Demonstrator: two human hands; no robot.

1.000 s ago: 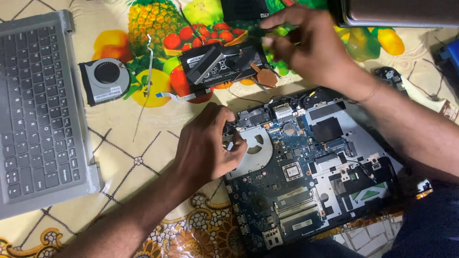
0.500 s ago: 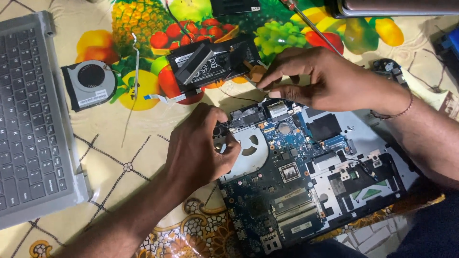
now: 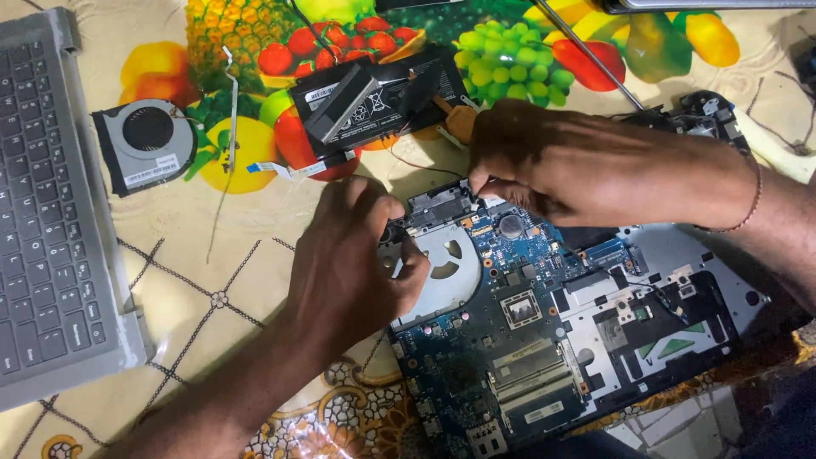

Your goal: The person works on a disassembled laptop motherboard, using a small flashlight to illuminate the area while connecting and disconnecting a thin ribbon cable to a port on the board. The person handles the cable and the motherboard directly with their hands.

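On the tabletop (image 3: 212, 280), covered with a fruit-patterned cloth, an opened laptop base lies with its blue motherboard (image 3: 518, 340) exposed. The left hand (image 3: 353, 259) rests at the board's upper left corner, its grip curled nearly closed, with the fingertips pressed against the board's edge beside the round fan cutout; whether anything small is pinched there cannot be told. The right hand (image 3: 552, 161) comes in from the right and lies over the board's top edge, its grip pinched narrow with the fingertips down on a connector area near a round coin cell (image 3: 510, 225); what it holds, if anything, is hidden. Just beyond the right grip lies a flat black battery pack (image 3: 378, 98), with thin wires trailing towards the board. Well to the left of the left grip sits a loose cooling fan (image 3: 146, 144), and farther left a grey keyboard panel (image 3: 47, 212). A thin metal rod (image 3: 586, 55) lies above the right hand.
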